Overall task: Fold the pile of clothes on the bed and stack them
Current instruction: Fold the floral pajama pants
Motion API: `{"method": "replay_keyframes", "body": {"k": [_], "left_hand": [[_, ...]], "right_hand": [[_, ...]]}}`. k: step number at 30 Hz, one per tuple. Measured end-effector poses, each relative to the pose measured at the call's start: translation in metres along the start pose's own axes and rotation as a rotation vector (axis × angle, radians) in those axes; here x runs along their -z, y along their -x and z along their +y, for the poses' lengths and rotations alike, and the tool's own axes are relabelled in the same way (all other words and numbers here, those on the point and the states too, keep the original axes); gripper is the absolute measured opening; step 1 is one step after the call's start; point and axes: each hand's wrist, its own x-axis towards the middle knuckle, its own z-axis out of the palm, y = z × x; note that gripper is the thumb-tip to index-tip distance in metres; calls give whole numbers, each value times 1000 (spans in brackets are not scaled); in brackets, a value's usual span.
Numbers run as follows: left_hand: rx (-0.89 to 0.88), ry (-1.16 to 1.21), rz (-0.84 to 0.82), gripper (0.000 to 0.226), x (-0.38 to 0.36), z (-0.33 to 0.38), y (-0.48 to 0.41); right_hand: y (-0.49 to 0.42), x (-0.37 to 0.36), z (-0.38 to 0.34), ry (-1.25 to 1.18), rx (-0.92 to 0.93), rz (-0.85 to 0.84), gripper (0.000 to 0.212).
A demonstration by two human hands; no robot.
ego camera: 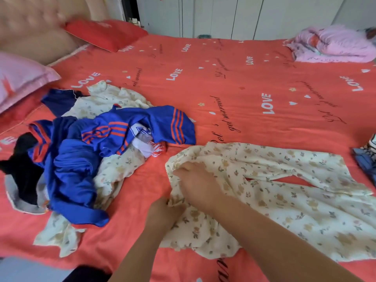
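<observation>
Bed (244,78): red sheet printed with white "LOVE" and black script "Let's get married". Floral trousers (284,200) spread right of fingers (180,172), waistband bunched under them. Unfolded pile (91,143), blue striped sportswear on top, left of fingers. Right hand (197,180) palm down, pinching waistband. Left hand (164,212) just nearer, clenched on same edge.

Open bedspread (234,82) beyond; clothes pile (85,147) crowds left
</observation>
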Motion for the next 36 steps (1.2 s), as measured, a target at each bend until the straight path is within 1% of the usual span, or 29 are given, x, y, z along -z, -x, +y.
{"method": "replay_keyframes", "body": {"k": [2, 3, 4, 5, 6, 7, 8, 9, 10, 11, 14, 18, 20, 21, 23, 25, 27, 28, 30, 33, 34, 36], "left_hand": [[-45, 18, -26, 40, 5, -4, 2], [-63, 26, -54, 42, 7, -6, 3], [-81, 32, -85, 43, 10, -8, 4], [-87, 34, -114, 38, 11, -10, 5], [-86, 48, -130, 30, 13, -12, 6], [-66, 83, -128, 19, 16, -14, 7], [-25, 148, -117, 9, 19, -14, 8], [23, 228, -108, 11, 22, -16, 7], [69, 287, -99, 19, 25, -18, 5], [100, 295, -103, 23, 28, -21, 2], [124, 248, -160, 19, 37, -21, -3], [123, 303, -401, 17, 48, -11, -2], [129, 352, -471, 19, 58, -4, -1], [116, 359, -460, 20, 63, -2, -1], [71, 373, -383, 24, 70, -5, -1], [27, 344, -293, 24, 71, -11, 2], [5, 233, -203, 18, 64, -20, 6], [-7, 159, -160, 18, 59, -25, 8], [-73, 42, -91, 22, 49, -35, 8], [-146, 15, -77, 14, 47, -39, 5], [-167, 10, -70, 12, 50, -37, 4], [-218, 20, 3, 8, 61, -32, 3]], "right_hand": [[-28, -7, -14, 56, -37, -167, 28], [-40, -13, -20, 84, -83, -231, 28], [-50, -21, -22, 120, -134, -290, 32], [-59, -27, -23, 190, -160, -352, 40], [-64, -31, -24, 281, -167, -417, 48], [-69, -35, -21, 367, -179, -474, 52], [-73, -36, -18, 422, -203, -508, 50], [-76, -39, -15, 438, -234, -536, 46], [-78, -41, -11, 416, -256, -535, 43], [-80, -41, -9, 373, -270, -523, 41], [-86, -31, -3, 125, -303, -361, 39], [-96, 4, -5, -96, -359, -234, 32], [-98, 20, -8, -150, -346, -168, 34], [-98, 22, -9, -182, -358, -154, 35], [-97, 16, -9, -144, -387, -166, 35], [-92, 0, -10, -44, -413, -266, 33], [-84, -16, -17, 24, -410, -394, 46], [-80, -25, -21, 47, -398, -428, 52], [-76, -42, -27, 57, -417, -432, 53], [-80, -49, -33, 158, -408, -421, 38], [-83, -47, -33, 182, -395, -405, 35], [-89, -37, -30, 176, -394, -347, 35]]}}
